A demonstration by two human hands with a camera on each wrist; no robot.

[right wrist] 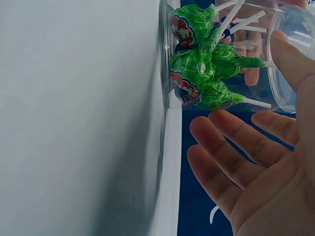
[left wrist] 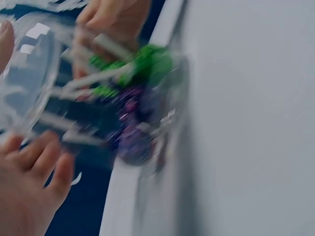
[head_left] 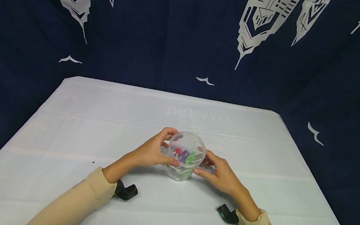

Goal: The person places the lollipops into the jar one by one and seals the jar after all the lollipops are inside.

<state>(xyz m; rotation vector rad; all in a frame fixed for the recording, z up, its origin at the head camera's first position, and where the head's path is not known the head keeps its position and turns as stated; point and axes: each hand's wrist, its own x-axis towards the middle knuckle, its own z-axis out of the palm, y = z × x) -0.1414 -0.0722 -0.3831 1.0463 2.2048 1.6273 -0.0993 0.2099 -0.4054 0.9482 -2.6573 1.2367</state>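
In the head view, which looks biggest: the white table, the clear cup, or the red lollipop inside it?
1. White table
2. Clear cup
3. Red lollipop

The order is clear, since the lollipop sits inside the cup.

Clear plastic cup (right wrist: pixel 231 59) standing on the white desk (right wrist: pixel 74 123), green-wrapped lollipops (right wrist: pixel 197 73) inside, right hand (right wrist: pixel 256 157) beside it, fingers straight

Both forearms, in beige sleeves, reach in from the near edge of the counter (head_left: pixel 73 119) and angle toward each other. The left hand (head_left: pixel 152 150) has its fingers and thumb curled in a grip. The right hand (head_left: pixel 221 174) is held with fingers straight and slightly spread, thumb raised.
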